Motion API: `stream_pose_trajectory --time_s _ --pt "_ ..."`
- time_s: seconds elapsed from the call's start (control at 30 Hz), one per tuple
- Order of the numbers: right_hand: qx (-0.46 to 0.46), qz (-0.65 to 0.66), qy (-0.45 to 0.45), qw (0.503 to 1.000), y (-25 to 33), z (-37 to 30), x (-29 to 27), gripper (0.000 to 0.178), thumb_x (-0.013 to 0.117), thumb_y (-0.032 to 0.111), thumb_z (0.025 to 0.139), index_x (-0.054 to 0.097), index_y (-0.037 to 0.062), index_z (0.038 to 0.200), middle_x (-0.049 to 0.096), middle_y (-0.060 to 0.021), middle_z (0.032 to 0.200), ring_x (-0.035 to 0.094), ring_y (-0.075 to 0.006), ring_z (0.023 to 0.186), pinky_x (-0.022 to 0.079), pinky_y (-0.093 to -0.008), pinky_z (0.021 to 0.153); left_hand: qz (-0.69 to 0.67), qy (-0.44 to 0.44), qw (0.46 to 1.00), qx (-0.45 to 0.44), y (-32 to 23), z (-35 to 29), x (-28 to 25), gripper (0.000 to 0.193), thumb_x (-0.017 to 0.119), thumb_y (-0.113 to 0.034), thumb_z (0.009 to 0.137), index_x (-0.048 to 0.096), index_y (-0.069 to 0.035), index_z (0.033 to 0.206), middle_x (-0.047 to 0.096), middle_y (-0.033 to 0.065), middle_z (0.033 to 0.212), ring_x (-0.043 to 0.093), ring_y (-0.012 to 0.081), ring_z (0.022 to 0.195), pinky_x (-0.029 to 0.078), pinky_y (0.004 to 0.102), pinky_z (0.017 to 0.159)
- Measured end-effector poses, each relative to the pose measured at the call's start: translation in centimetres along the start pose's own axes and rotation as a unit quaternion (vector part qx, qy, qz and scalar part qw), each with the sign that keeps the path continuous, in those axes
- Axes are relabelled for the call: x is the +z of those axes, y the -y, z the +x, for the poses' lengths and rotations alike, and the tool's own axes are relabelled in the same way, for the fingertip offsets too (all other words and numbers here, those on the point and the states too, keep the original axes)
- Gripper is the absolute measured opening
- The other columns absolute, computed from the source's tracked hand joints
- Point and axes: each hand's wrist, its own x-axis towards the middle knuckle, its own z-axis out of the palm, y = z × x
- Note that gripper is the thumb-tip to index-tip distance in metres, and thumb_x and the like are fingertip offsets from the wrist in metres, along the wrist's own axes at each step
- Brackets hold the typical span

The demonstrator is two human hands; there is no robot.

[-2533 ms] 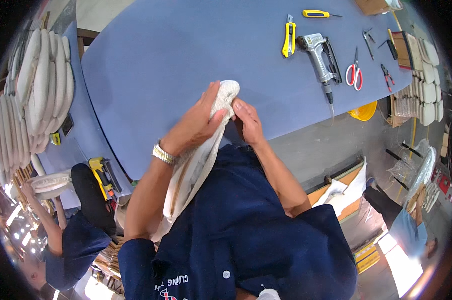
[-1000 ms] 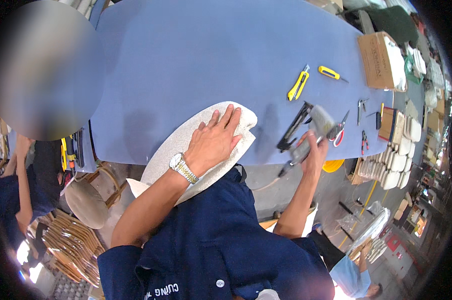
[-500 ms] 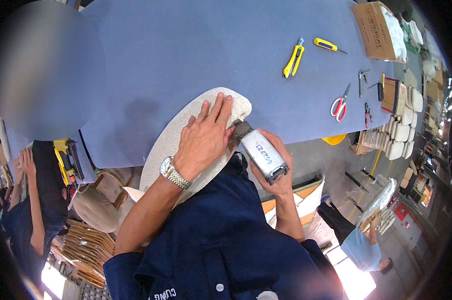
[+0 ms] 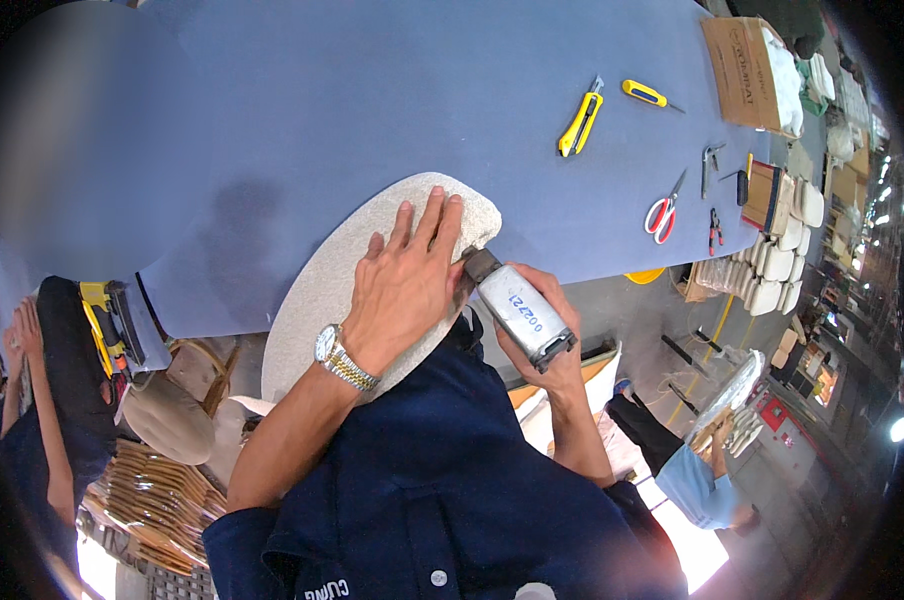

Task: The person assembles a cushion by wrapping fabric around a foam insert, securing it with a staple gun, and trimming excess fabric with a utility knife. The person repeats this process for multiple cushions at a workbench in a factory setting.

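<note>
A curved panel covered in light grey woven fabric [image 4: 317, 290] rests partly on the blue table, its near end overhanging toward my body. My left hand [image 4: 407, 265] lies on it with the fingers stretched out; its thumb is by the panel's right edge. My right hand [image 4: 544, 325] is closed around a staple gun [image 4: 515, 303] with a silver body and dark nose. The nose meets the panel's edge beside my left thumb, and the exact contact point is hidden.
On the blue table [image 4: 372, 90] lie a yellow utility knife [image 4: 581, 122], a yellow-handled screwdriver [image 4: 644, 93], red-and-white scissors [image 4: 660, 220] and small pliers [image 4: 715, 232]. A cardboard box [image 4: 737, 75] stands at the far right. Other people [image 4: 697, 485] are at both sides.
My view has shifted slightly, so the table tools appear further left. The panel's near end has swung a little left. Both hands keep nearly the same places, the staple gun's nose still at the edge.
</note>
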Motion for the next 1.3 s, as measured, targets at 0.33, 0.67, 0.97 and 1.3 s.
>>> stream_pose_trajectory --time_s 0.33,0.67,0.97,1.3 --pt "0.024 0.016 0.031 0.999 0.5 1.3 0.0 0.052 0.073 0.002 0.082 0.058 0.0004 0.132 0.067 -0.0117 0.116 0.066 -0.0171 0.103 0.052 -0.0296 0.091 -0.013 0.038 0.999 -0.002 0.3 0.2 -1.3 0.082 0.066 -0.017 0.092 0.026 -0.007 0.162 0.028 0.0192 0.167 0.039 0.0464 0.147 0.044 0.0611 0.111" --pt "0.043 0.033 0.047 0.997 1.1 2.2 -0.1 0.055 0.072 0.004 0.079 0.058 0.0000 0.132 0.066 -0.0121 0.116 0.066 -0.0179 0.101 0.052 -0.0303 0.090 -0.006 -0.017 1.000 0.017 0.6 0.2 -0.6 0.072 0.064 -0.021 0.094 0.035 -0.004 0.158 0.038 0.0200 0.163 0.042 0.0458 0.145 0.048 0.0657 0.104" --pt "0.057 0.030 0.056 0.996 1.7 2.8 -0.1 0.054 0.070 0.004 0.079 0.058 -0.0001 0.132 0.066 -0.0117 0.115 0.065 -0.0165 0.100 0.051 -0.0302 0.091 -0.016 0.001 1.000 0.010 0.7 0.4 -1.4 0.080 0.065 -0.015 0.089 0.029 -0.001 0.159 0.034 0.0208 0.164 0.041 0.0456 0.146 0.046 0.0615 0.108" --pt "0.040 0.041 0.025 0.998 0.7 2.4 0.4 0.056 0.078 0.016 0.081 0.059 0.0047 0.133 0.071 -0.0122 0.113 0.069 -0.0190 0.101 0.053 -0.0314 0.089 0.002 -0.011 1.000 0.011 0.5 0.3 -0.8 0.079 0.063 -0.019 0.092 0.027 0.003 0.158 0.032 0.0241 0.164 0.042 0.0469 0.144 0.045 0.0597 0.110"
